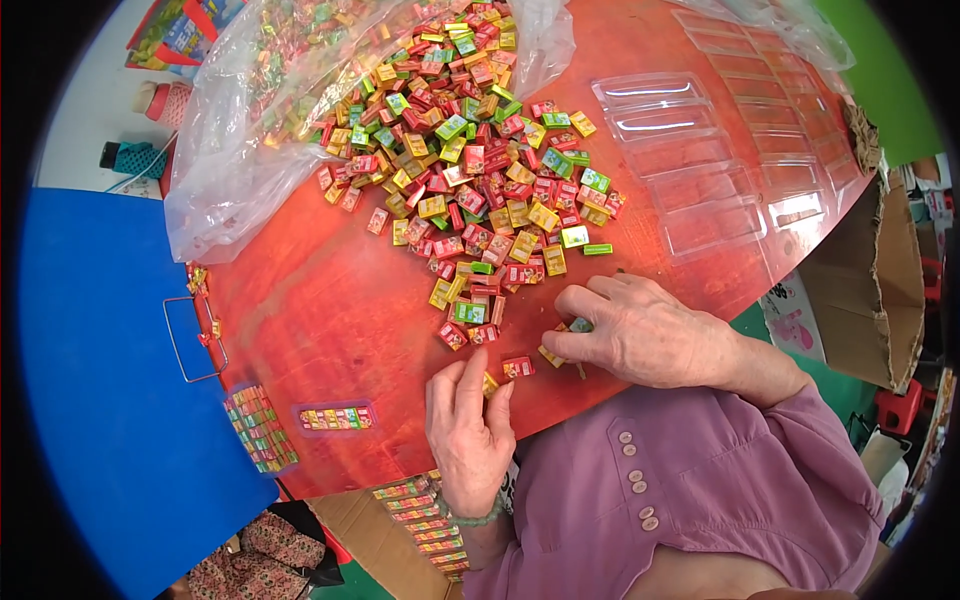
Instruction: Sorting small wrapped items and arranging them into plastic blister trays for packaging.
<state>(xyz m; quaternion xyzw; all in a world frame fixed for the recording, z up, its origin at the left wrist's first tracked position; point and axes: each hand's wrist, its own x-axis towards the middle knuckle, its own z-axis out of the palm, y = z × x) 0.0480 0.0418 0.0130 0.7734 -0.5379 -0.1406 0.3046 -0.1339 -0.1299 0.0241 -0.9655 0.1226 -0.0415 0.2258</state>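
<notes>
On a round, glossy red table lies a loose heap of small boxes, each a little cardboard block printed in red, yellow, green or orange, spilling out of a crumpled clear plastic bag at the far left of the table. The left hand rests near the table's front edge with its fingers together and slightly curled; a yellow box peeks out beside the fingertips, and whether the hand grips it cannot be told. A red box lies just to its right, apart from the heap. The right hand lies knuckles up, fingers bent inward and pinched on a few boxes, a green box and a yellow one showing under the fingertips. At the far right of the table lies a spread of clear moulded plastic trays, shiny, with rectangular pockets. At the table's near left edge lie filled packs of boxes in neat coloured rows, more stacked in a cardboard carton below. A blue sheet covers the floor at the left, and brown corrugated cardboard stands at the right.
</notes>
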